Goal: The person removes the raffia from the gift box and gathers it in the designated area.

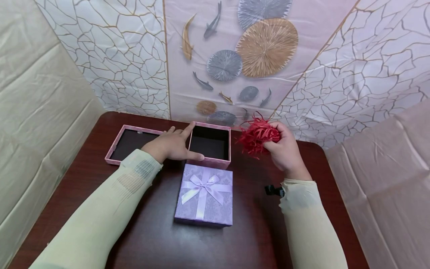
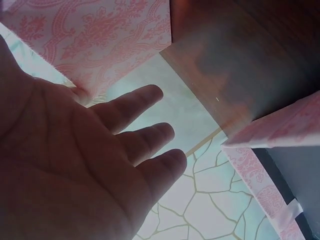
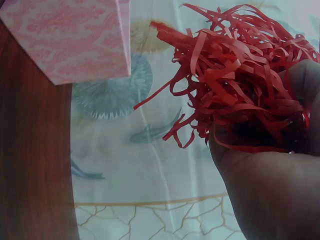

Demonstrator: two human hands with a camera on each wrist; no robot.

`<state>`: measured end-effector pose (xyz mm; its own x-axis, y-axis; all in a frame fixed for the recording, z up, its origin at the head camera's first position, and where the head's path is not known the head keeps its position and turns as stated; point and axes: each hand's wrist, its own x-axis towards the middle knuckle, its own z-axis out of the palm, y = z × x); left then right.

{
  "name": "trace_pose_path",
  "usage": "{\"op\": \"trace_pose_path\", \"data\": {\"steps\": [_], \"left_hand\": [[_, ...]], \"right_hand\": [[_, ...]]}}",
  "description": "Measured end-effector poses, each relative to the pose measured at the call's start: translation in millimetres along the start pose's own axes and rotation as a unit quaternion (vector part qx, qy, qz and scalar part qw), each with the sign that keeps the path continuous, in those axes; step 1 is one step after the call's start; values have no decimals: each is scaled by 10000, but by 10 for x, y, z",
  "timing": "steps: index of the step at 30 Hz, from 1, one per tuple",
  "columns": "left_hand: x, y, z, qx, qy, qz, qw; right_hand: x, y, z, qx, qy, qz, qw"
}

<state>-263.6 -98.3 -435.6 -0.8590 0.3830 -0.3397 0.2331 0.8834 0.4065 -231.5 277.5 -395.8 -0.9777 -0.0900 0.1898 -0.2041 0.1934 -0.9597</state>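
Observation:
An open pink patterned box (image 1: 216, 163) with a dark inside stands near the back of the table. My left hand (image 1: 174, 144) lies along its left side, thumb at the near rim and index finger at the far left corner. In the left wrist view the other fingers of that hand (image 2: 145, 145) stretch out straight beside the box (image 2: 95, 35). My right hand (image 1: 285, 147) grips a bunch of red shredded paper (image 1: 256, 136), held up to the right of the box. Loose strands stick out of the bunch (image 3: 240, 85) in the right wrist view.
A pink box lid (image 1: 114, 161), dark side up, lies left of the left hand. In front of the pink box sits a closed purple gift box (image 1: 191, 209) with a ribbon bow. A small black object (image 1: 273, 190) shows by the right sleeve. Patterned cloth (image 1: 134, 56) hangs behind the table.

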Motion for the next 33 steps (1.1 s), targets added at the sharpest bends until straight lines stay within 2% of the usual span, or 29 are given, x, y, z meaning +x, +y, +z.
{"op": "trace_pose_path", "data": {"steps": [5,15,22,30,33], "left_hand": [[10,0,7,30,47,39,10000],[11,-9,13,88,29,83,9999],[8,-8,16,24,29,77,10000],[15,-10,9,-127,62,100,9999],[8,-12,22,-155,58,112,9998]], "right_hand": [[-28,69,-70,-83,32,158,9998],[-72,212,-160,-205,132,207,9995],[-96,320,-222,-108,273,342,9990],[-123,437,-288,-708,406,539,9952],[-150,506,-298,-684,412,603,9950]]}}
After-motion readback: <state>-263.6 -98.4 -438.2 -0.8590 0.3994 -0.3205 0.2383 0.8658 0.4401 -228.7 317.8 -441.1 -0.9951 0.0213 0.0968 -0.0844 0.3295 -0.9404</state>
